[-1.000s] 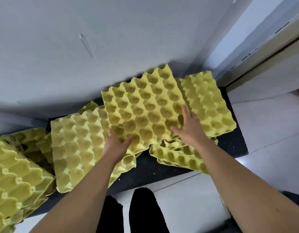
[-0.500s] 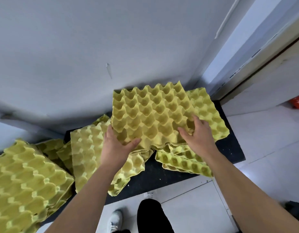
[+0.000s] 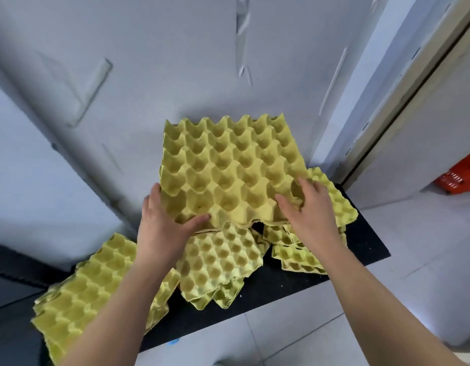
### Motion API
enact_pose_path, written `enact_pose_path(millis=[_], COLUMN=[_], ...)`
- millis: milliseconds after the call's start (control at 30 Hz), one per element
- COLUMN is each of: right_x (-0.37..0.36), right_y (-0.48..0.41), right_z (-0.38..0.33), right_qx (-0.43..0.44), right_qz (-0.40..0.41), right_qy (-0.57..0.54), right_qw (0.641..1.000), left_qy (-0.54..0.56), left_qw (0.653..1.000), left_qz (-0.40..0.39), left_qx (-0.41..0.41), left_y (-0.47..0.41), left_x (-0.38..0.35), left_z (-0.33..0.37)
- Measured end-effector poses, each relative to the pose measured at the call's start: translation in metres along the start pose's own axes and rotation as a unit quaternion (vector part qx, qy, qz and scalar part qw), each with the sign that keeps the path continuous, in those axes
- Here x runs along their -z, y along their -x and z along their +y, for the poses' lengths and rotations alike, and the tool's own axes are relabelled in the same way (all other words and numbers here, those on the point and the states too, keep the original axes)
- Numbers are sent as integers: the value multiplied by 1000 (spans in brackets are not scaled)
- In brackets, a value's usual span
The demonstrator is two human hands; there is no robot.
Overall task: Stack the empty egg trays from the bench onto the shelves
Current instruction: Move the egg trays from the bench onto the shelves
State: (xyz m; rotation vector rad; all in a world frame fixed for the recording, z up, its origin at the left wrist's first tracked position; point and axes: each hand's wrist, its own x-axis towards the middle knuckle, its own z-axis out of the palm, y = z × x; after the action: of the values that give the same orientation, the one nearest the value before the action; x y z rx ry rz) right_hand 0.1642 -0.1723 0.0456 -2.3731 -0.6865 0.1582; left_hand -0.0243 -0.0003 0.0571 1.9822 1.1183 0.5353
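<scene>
Yellow pulp tray [image 3: 228,170] held tilted above bench [image 3: 360,249] | left hand [image 3: 162,228] pinches near corner, right hand [image 3: 313,215] curls into its cups | step: pickup | next: I carry it level to shelves, unseen.

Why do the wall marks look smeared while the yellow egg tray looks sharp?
Head view: motion blur streaks the marks on the grey wall; the wide-angle lens slants the cream door frame; the yellow moulded-pulp egg tray is crisp; light soft, shadows faint.
</scene>
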Motion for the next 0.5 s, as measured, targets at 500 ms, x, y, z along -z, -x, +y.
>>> enact_pose_path(millis=[500], right_x=[30], right_y=[122], right_z=[-178], right_qx=[229], right_qz=[38], right_qy=[-97], right_qw=[968], left_qy=[24], left_qw=[972], left_qz=[229], left_qx=[-46], left_y=[141], left_x=[211], left_z=[-4])
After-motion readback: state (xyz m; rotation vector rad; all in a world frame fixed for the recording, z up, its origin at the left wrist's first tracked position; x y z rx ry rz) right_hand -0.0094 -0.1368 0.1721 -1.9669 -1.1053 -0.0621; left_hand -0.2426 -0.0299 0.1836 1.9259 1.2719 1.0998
